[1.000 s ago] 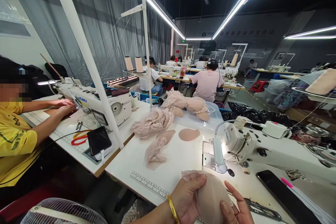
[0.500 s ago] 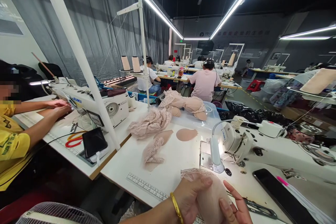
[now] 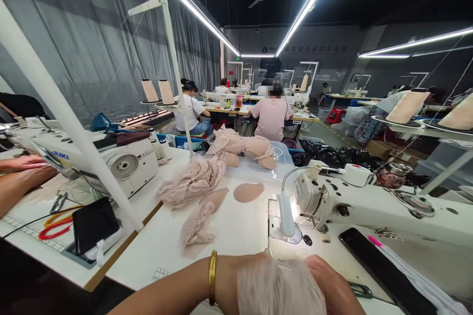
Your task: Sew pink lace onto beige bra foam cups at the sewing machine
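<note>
At the bottom edge, my left hand (image 3: 236,280) and my right hand (image 3: 332,288) both grip a beige padded cup with lace (image 3: 281,290), blurred by motion. My left wrist wears a gold bangle (image 3: 212,275). Just beyond the hands stands a white sewing machine (image 3: 369,202) with its lit lamp (image 3: 286,209) over the needle plate. Loose beige cup pieces (image 3: 248,192) and a lace piece (image 3: 195,221) lie on the white table (image 3: 236,226), with a pile of lace garments (image 3: 207,170) behind them.
A black phone (image 3: 384,268) lies right of the machine, scissors (image 3: 360,290) near my right hand. To the left, another person's hands (image 3: 22,170) work at a Juki machine (image 3: 111,157). A white slanted pole (image 3: 70,123) crosses there. More workers sit at the back.
The view has swung right and dipped. My hands have turned over the cup, now covering it from above, with the cup blurred between them.
</note>
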Tool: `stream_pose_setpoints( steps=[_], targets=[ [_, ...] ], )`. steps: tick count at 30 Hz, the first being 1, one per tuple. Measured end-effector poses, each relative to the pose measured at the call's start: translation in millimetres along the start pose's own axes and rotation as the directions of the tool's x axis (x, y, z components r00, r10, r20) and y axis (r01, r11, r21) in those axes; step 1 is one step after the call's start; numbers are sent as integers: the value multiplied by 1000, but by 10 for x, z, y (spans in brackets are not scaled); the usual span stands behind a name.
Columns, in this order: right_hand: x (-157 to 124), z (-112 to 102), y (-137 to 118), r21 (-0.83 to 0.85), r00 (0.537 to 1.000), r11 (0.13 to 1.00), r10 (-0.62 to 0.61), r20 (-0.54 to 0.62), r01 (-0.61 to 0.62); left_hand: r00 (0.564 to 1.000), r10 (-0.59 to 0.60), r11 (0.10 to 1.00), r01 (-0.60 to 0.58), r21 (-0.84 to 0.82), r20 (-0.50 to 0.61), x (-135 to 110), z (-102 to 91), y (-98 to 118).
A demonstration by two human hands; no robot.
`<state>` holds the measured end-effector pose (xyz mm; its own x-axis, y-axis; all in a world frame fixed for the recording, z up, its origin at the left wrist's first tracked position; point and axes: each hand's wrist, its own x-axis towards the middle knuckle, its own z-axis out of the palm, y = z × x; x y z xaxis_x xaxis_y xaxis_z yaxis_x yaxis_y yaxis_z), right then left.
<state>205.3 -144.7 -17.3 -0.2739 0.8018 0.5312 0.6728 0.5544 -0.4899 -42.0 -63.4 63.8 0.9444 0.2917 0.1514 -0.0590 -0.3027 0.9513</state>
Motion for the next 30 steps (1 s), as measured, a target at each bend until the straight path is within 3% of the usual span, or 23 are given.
stream_pose_setpoints(
  steps=[1,4,9,14,17,23,30],
  targets=[
    [106,-71,91,-165,985,976,-124,119,143,997,45,989,-54,140,65,52,-57,-65],
    [368,-149,323,-247,962,940,-188,196,234,978,115,869,-183,460,172,283,-202,-316],
    [351,-91,553,-223,969,948,-199,148,229,995,52,851,-90,517,87,503,-292,-535],
    [271,-173,571,-199,968,966,-121,221,167,999,19,795,-37,606,36,489,-140,-507],
    [305,-220,574,-232,962,968,-35,270,100,1000,12,807,4,591,-23,477,-30,-550],
    [246,-226,700,-298,979,954,58,197,3,993,11,899,43,436,-120,480,37,-605],
    [203,-191,775,-358,992,934,40,120,6,986,1,931,59,361,-165,508,64,-553]
  ],
)
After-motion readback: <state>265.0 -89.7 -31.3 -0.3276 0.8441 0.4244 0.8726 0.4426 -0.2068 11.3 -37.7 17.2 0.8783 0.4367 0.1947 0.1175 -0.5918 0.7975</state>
